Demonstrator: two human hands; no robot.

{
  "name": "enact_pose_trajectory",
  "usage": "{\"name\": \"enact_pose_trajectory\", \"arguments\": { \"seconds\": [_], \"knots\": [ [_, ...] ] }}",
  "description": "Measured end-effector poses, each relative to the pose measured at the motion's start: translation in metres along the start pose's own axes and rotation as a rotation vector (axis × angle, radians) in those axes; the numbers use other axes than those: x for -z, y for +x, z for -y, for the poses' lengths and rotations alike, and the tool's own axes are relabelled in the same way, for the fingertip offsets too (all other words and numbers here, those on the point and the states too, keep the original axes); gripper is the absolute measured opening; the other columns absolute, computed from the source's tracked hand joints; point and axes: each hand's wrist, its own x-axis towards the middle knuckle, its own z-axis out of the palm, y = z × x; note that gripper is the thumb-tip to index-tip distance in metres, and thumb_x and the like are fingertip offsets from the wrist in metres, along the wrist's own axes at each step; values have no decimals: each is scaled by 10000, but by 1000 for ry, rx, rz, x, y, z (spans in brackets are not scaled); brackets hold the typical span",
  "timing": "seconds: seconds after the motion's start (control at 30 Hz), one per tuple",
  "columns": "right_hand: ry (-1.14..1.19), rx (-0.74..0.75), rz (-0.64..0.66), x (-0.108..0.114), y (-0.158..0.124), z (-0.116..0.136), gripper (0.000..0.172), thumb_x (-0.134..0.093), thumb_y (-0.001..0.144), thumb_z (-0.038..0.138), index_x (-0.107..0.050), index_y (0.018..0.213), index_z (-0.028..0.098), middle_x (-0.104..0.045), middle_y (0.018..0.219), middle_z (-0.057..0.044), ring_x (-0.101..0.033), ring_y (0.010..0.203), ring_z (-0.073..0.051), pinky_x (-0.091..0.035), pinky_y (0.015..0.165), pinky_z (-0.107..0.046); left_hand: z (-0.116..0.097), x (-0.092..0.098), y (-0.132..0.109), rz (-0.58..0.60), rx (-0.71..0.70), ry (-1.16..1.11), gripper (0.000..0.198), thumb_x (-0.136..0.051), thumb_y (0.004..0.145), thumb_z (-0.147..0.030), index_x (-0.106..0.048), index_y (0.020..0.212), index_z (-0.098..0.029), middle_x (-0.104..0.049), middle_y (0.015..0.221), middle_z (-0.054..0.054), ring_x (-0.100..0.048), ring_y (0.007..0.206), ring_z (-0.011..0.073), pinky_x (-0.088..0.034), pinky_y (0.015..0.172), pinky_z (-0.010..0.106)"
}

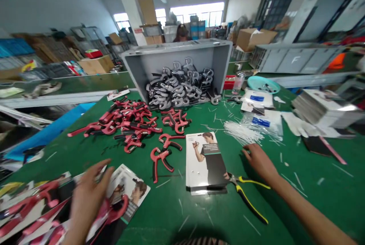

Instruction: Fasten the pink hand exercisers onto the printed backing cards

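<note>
My left hand (90, 190) is over a pile of carded hand grip strengtheners (38, 214) at the lower left, fingers and thumb apart. Beneath it lies a printed card (132, 192) with a red hand grip strengthener (119, 209) on it. At the near edge of a heap of white cable ties (245, 133) is my right hand (259, 159), its fingers stretched out and nothing visible in them. A stack of printed cards (205, 161) lies between the hands. Yellow-and-black pliers (246, 192) rest beside that stack. Two loose red hand grip strengtheners (161, 161) lie left of it.
A grey crate (132, 70) tipped on its side holds grey hand grips (176, 89). Red hand grips (128, 119) are heaped before it. To the right are plastic bags (265, 123), a white glove (299, 124), a card stack (327, 108) and a turquoise dish (256, 82). A person sits behind the crate.
</note>
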Motion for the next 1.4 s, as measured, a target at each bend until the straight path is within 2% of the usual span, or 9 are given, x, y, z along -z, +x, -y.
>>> {"name": "enact_pose_trajectory", "arguments": {
  "seconds": [0.27, 0.43, 0.57, 0.7, 0.9, 1.0, 1.1, 1.27, 1.4],
  "knots": [
    [-197, -97, 134, -8, 31, -21, 285, -406, 943, 265, -638, 890, 107, -660, 863, -183, -636, 739, -287, -412, 559, -336, -85, -100, -14, 289, -378, -329, 244, -511, 915, -274, -708, 1055, -239, -719, 1085, 78, -622, 1085, 255, -415, 1031, 446],
    [7, 151, -74, 59, 11, 23, 213, -458, 955, 309, -612, 922, 165, -660, 872, -108, -577, 820, -264, -423, 801, -416, -141, -93, -47, 348, -645, -450, 342, -495, 940, -186, -639, 1232, -291, -674, 1230, 65, -572, 1158, 240, -400, 1030, 432],
    [386, 338, 117, 101, -10, 78, 161, -478, 976, 313, -598, 917, 223, -635, 903, -60, -547, 886, -225, -422, 828, -375, -167, -93, -64, 410, -773, -392, 392, -561, 923, -234, -597, 1308, -301, -641, 1289, 90, -537, 1177, 291, -377, 1007, 482],
    [709, 212, 219, 100, -21, 105, 159, -525, 957, 325, -607, 868, 222, -618, 871, -36, -557, 853, -202, -438, 793, -348, -162, -103, -79, 514, -651, -437, 252, -543, 938, -242, -713, 1120, -276, -731, 894, 73, -615, 837, 243, -430, 820, 398],
    [1358, -131, 441, 53, -27, 134, 238, -618, 893, 417, -615, 835, 186, -595, 719, 5, -562, 669, -147, -459, 652, -270, -148, -102, -100, 437, -577, -528, 205, -497, 960, -207, -700, 988, -201, -718, 849, 54, -599, 785, 192, -438, 773, 332],
    [1443, -184, 405, 43, -29, 142, 243, -625, 895, 423, -626, 858, 183, -609, 700, 3, -565, 641, -141, -449, 626, -260, -144, -108, -94, 401, -479, -492, 213, -559, 932, -257, -651, 1115, -200, -691, 1040, 74, -599, 958, 206, -448, 882, 352],
    [1520, -273, 314, 43, -28, 137, 221, -572, 938, 416, -614, 942, 199, -631, 689, 3, -560, 607, -129, -444, 604, -248, -129, -128, -73, 306, -200, -425, 551, -721, 791, -337, -562, 1289, -161, -581, 1269, 140, -534, 1159, 275, -418, 992, 419],
    [1589, -300, 255, 45, -24, 125, 158, -599, 930, 377, -579, 957, 223, -672, 769, -10, -618, 651, -146, -503, 650, -280, -97, -157, -39, 408, 35, -607, 314, -633, 824, -346, -729, 1055, -156, -693, 1009, 88, -631, 910, 222, -475, 858, 347],
    [1527, -222, 149, 47, -13, 131, 144, -542, 963, 374, -549, 970, 230, -688, 782, -15, -654, 662, -161, -544, 658, -306, -85, -146, -40, 339, 293, -856, 377, -690, 771, -386, -719, 1050, -134, -726, 904, 66, -643, 746, 182, -482, 683, 273]
  ]
}}
